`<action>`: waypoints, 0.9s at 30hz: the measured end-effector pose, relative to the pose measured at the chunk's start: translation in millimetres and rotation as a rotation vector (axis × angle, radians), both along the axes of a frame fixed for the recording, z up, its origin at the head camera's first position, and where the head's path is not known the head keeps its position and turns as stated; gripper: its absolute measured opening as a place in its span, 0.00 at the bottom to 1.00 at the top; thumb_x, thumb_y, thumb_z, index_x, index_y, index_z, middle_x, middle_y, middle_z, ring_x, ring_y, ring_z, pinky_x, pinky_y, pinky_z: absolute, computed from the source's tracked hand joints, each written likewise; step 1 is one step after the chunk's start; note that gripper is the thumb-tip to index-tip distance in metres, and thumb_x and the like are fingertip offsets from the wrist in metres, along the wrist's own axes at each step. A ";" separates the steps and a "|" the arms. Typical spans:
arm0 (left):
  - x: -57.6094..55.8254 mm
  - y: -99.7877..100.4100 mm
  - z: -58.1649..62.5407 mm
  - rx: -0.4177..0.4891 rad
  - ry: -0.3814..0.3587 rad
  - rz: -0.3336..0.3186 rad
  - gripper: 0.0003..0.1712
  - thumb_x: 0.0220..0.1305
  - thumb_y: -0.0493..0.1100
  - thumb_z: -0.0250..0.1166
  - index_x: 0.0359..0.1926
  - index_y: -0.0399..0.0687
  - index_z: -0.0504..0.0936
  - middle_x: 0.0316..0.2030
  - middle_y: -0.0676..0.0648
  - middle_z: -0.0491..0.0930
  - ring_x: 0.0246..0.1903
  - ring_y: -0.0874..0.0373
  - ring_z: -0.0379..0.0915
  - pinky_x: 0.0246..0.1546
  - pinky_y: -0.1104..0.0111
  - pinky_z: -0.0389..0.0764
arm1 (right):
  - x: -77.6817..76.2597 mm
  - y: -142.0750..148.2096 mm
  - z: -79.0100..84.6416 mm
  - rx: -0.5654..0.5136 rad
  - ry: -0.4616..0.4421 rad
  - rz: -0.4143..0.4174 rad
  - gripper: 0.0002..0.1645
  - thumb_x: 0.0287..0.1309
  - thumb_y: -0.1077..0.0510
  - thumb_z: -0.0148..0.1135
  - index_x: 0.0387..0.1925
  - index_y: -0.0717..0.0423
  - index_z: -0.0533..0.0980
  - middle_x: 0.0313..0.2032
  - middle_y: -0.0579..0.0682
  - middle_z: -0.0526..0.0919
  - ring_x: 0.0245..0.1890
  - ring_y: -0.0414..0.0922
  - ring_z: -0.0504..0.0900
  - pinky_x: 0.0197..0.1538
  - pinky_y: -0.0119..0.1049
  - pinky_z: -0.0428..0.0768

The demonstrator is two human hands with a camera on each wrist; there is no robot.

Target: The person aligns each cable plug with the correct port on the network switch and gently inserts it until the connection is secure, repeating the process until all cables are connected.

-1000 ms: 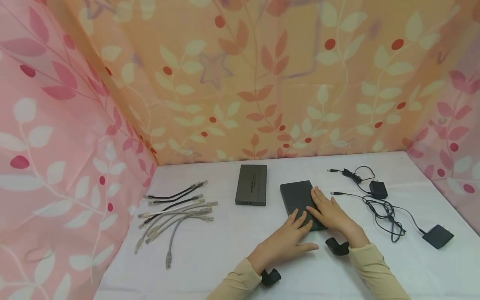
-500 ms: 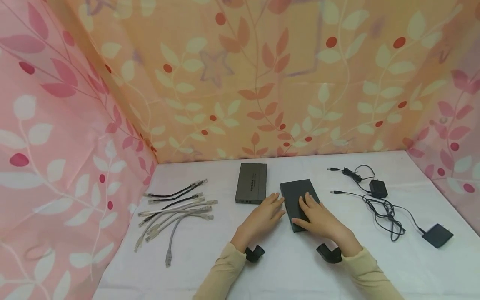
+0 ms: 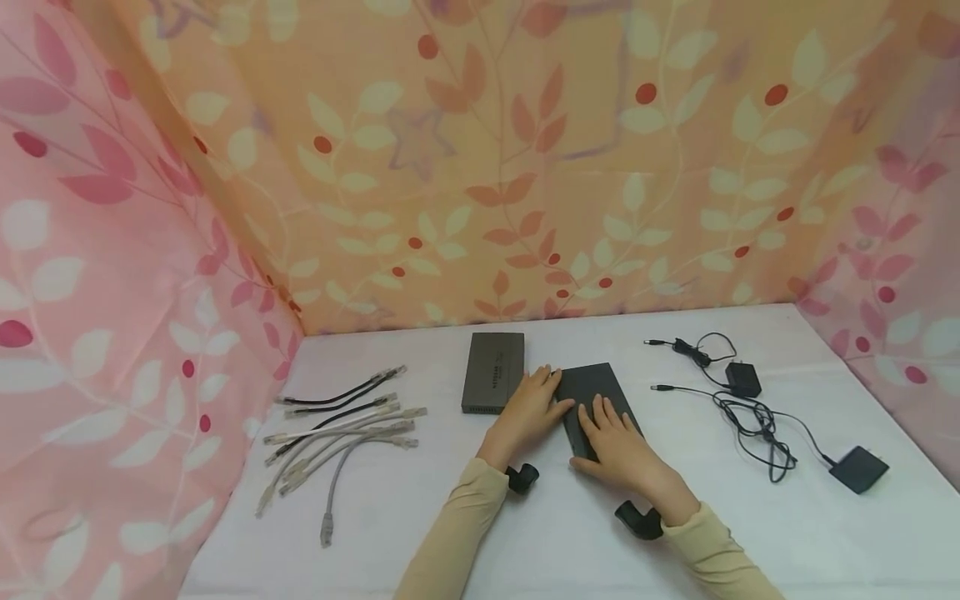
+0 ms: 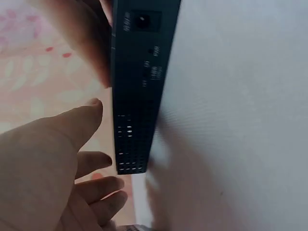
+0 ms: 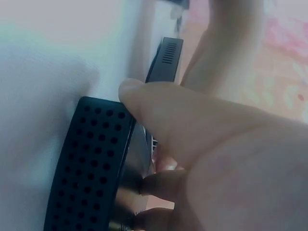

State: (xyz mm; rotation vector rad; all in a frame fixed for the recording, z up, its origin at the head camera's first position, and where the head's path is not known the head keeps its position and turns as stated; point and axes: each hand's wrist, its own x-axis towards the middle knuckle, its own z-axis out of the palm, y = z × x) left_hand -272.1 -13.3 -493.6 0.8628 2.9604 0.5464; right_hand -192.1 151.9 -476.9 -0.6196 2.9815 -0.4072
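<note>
A flat black network box (image 3: 592, 385) lies near the middle of the table. My right hand (image 3: 626, 454) rests on its top with straight fingers, the thumb along the near left edge. At the box's left side is my left hand (image 3: 521, 412), fingers extended at its upper left edge; whether they touch it is unclear. The left wrist view shows one edge of the black box (image 4: 139, 86) with a round power socket and vent holes, beside the left hand (image 4: 48, 163). A perforated side of the box (image 5: 86, 163) appears below the right thumb in the right wrist view.
A grey NETGEAR switch (image 3: 492, 372) lies just left of the black box, by the left fingers. Several short network cables (image 3: 337, 429) are spread at the left. Two power adapters, one upper (image 3: 742, 379) and one lower (image 3: 858, 469), lie with their cords at the right.
My left hand has left the top of the black box and moved to its left side. My right hand has slid left from the right edge over the top. The view has shifted slightly.
</note>
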 end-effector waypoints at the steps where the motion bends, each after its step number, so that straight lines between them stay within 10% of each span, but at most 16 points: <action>1: -1.8 1.4 -1.5 -0.010 0.004 0.005 0.36 0.67 0.60 0.49 0.68 0.42 0.59 0.67 0.40 0.59 0.68 0.49 0.51 0.68 0.54 0.47 | 0.3 -0.1 0.3 0.003 -0.004 0.001 0.48 0.52 0.42 0.64 0.64 0.70 0.59 0.65 0.75 0.53 0.66 0.68 0.50 0.59 0.67 0.57; 11: -15.2 6.5 -9.5 -0.020 0.014 0.045 0.40 0.65 0.64 0.49 0.68 0.43 0.59 0.65 0.43 0.63 0.67 0.52 0.54 0.69 0.55 0.45 | -2.5 3.2 -0.6 0.005 -0.012 0.019 0.49 0.53 0.42 0.63 0.65 0.69 0.58 0.66 0.74 0.51 0.67 0.67 0.49 0.60 0.66 0.55; 27: 2.6 1.0 -14.5 -0.053 0.089 0.128 0.41 0.65 0.64 0.48 0.66 0.38 0.61 0.65 0.41 0.64 0.67 0.50 0.54 0.69 0.56 0.46 | -22.1 42.1 -1.6 -0.191 -0.143 0.202 0.48 0.51 0.47 0.67 0.68 0.61 0.57 0.69 0.67 0.47 0.69 0.63 0.45 0.65 0.63 0.44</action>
